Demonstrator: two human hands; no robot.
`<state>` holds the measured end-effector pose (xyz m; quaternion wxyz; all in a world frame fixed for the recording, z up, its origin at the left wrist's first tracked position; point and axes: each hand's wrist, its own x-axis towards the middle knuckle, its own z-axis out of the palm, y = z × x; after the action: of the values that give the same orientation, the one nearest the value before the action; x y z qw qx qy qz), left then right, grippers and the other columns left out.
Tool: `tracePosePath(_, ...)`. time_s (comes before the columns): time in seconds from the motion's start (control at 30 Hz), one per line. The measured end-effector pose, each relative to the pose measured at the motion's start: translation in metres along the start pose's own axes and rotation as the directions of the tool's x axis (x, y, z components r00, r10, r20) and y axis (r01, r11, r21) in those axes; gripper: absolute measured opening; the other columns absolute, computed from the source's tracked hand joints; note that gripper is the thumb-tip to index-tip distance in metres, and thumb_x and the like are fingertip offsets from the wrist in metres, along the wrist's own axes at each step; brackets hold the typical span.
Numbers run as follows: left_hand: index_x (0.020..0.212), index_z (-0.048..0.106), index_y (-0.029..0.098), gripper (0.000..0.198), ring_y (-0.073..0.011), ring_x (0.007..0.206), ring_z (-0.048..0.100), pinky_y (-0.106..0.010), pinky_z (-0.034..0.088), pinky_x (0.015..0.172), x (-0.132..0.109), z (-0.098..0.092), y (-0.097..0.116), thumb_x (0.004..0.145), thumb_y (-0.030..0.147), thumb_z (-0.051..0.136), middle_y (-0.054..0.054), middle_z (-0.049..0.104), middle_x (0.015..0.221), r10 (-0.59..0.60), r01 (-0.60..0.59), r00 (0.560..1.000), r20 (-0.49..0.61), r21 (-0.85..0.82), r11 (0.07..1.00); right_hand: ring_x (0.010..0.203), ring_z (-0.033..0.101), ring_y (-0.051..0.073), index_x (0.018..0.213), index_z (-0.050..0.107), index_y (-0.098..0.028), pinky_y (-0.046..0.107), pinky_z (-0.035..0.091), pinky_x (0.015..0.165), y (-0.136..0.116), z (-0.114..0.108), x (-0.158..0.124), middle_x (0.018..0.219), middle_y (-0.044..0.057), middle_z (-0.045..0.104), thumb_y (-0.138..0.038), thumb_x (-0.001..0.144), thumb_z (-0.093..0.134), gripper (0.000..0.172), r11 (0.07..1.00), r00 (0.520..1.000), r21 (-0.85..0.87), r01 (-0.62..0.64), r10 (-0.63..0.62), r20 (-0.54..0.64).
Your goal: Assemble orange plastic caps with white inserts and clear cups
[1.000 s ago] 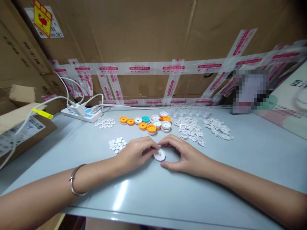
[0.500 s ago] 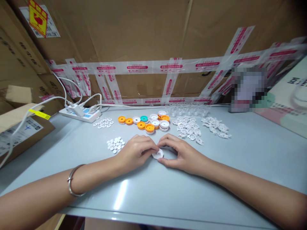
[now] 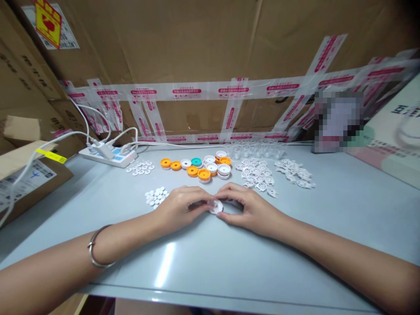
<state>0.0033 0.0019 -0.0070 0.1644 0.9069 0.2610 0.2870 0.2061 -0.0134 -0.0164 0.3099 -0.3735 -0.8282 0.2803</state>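
Near the middle of the table a small round white plastic cup-like part (image 3: 217, 208) is held between the thumb and fingers of my right hand (image 3: 251, 208). My left hand (image 3: 185, 203) meets it from the left, thumb and fingertips pinched at the part's near-left rim. Something pale and translucent shows at those left fingertips, too small to name. Behind the hands stand orange, white and teal round parts (image 3: 204, 174), some stacked. Small white discs (image 3: 156, 197) lie just beyond my left forearm.
More white caps (image 3: 140, 168) lie near a white power strip (image 3: 108, 156) with cables. Flat white openwork pieces (image 3: 257, 173) form two piles at right, with clear plastic parts (image 3: 256, 150) behind. Cardboard boxes (image 3: 197, 48) wall the back; an opened carton (image 3: 36, 175) stands left.
My left fingertips have shifted slightly on the white part, and a translucent bit now shows there. My right hand keeps its grip. The view has moved a little.
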Motion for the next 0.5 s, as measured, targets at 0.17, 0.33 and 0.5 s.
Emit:
tracePosePath(0.17,0.093,0.066,0.015,0.015,-0.0126,0.080,0.066,-0.020,0.051,0.073,-0.0022,-0.0027,-0.0016,0.082,0.017,0.056,-0.005,0.071,0.090,-0.009,0.009,1.000,0.025,-0.001,1.000,0.083,0.060,0.014,0.095,0.064,-0.018,0.026,0.048,0.076,-0.0001,-0.0002,-0.0001,0.093,0.005,0.066,-0.017,0.074,0.059,0.021,1.000,0.998,-0.009,-0.030,0.029,-0.052)
tracePosePath(0.33,0.095,0.066,0.015,0.017,-0.0116,0.082,0.066,-0.019,0.051,0.075,-0.0009,-0.0014,-0.0056,0.081,0.014,0.056,-0.004,0.071,0.090,-0.019,0.019,1.000,0.011,0.004,1.000,0.079,0.064,0.014,0.092,0.062,-0.018,0.026,0.050,0.074,-0.0038,0.0001,-0.0001,0.087,0.003,0.069,-0.018,0.075,0.060,0.017,0.989,0.986,-0.002,-0.149,0.148,-0.082)
tracePosePath(0.5,0.096,0.067,0.012,0.018,-0.0128,0.085,0.066,-0.020,0.053,0.078,-0.0008,0.0001,-0.0091,0.083,0.015,0.055,-0.007,0.071,0.093,0.090,-0.089,0.996,-0.018,0.048,0.995,0.079,0.065,0.016,0.089,0.064,-0.019,0.030,0.052,0.074,-0.0031,0.0008,-0.0018,0.087,0.004,0.069,-0.022,0.077,0.060,0.014,0.988,0.986,-0.056,-0.147,0.142,-0.086)
